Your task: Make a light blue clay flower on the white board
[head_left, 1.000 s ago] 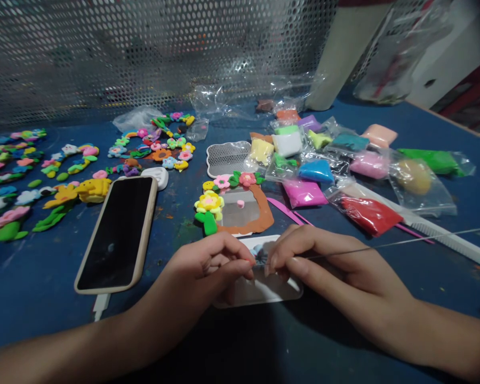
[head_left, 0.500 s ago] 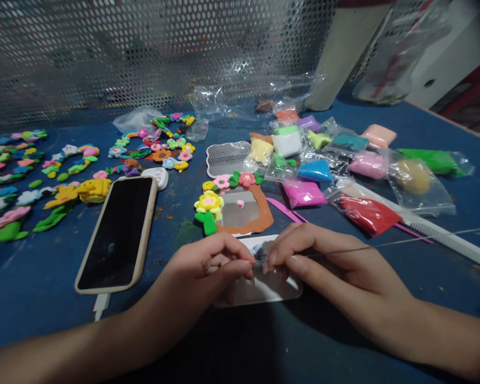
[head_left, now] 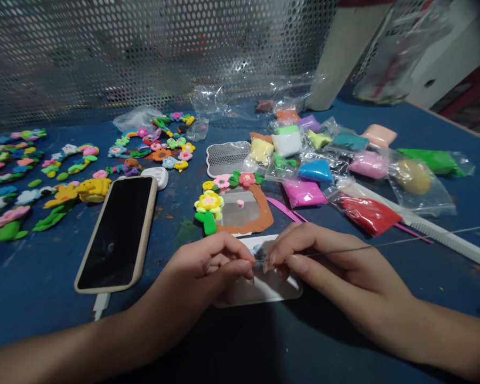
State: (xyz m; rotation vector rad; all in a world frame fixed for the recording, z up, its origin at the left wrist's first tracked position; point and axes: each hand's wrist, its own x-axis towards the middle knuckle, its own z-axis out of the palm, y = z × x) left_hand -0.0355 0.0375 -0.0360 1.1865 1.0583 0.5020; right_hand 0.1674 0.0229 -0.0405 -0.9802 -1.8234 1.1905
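Observation:
My left hand (head_left: 220, 266) and my right hand (head_left: 304, 256) meet over a white plastic tray (head_left: 260, 296), fingertips pinched close together. A thin grey thread (head_left: 400, 242), perhaps a wire, runs from my right fingers off to the right edge. Its near end reaches my left fingertips. Small pale blue and dark bits (head_left: 257, 249) show behind the fingers, largely hidden. Just beyond lies a mirror frame (head_left: 266, 213) with brown clay along its right and lower edges and clay flowers (head_left: 208, 201) on the left and top. A small pink clay ball (head_left: 240, 204) rests on its middle.
A phone (head_left: 118, 234) with a cable lies left, beside a white case (head_left: 156, 177). Finished clay pieces (head_left: 70, 160) cover the far left. Bagged coloured clay (head_left: 316, 170), a pink tool (head_left: 284, 209) and a white comb (head_left: 444, 234) lie right. A perforated metal panel (head_left: 144, 58) stands behind.

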